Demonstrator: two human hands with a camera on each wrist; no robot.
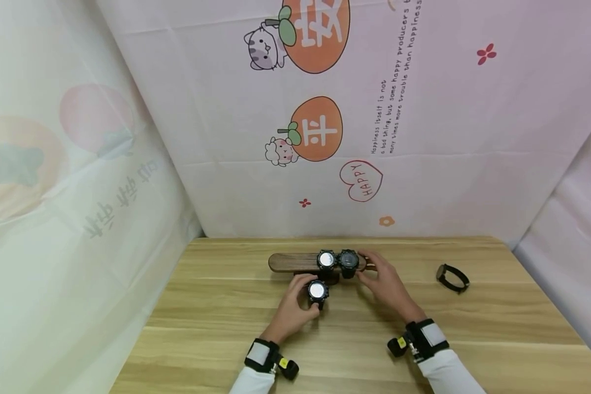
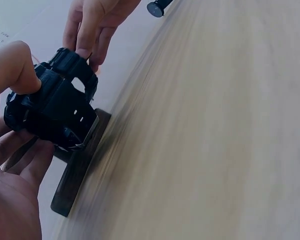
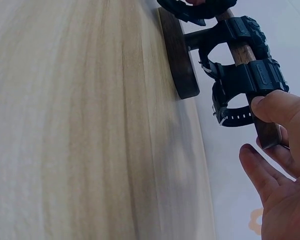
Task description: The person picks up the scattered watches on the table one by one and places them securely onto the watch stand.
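Dark wood forms the T-bar watch stand (image 1: 293, 262) at the far side of the light wood-grain table (image 1: 216, 328) in the head view. Two black watches, the left mounted watch (image 1: 326, 259) and the right mounted watch (image 1: 348, 259), sit side by side on its bar. Just in front, the left hand (image 1: 290, 309) pinches a third black watch (image 1: 318, 290) off the bar. The right hand (image 1: 386, 282) is at the bar's right end; a spare watch (image 1: 453, 278) lies well apart to the right.

From the left wrist, the left thumb presses one side of the third black watch, fingers bent beneath.

From the right wrist, both mounted straps loop around the bar; the right thumb and a finger pinch its end, other fingers loosely spread.
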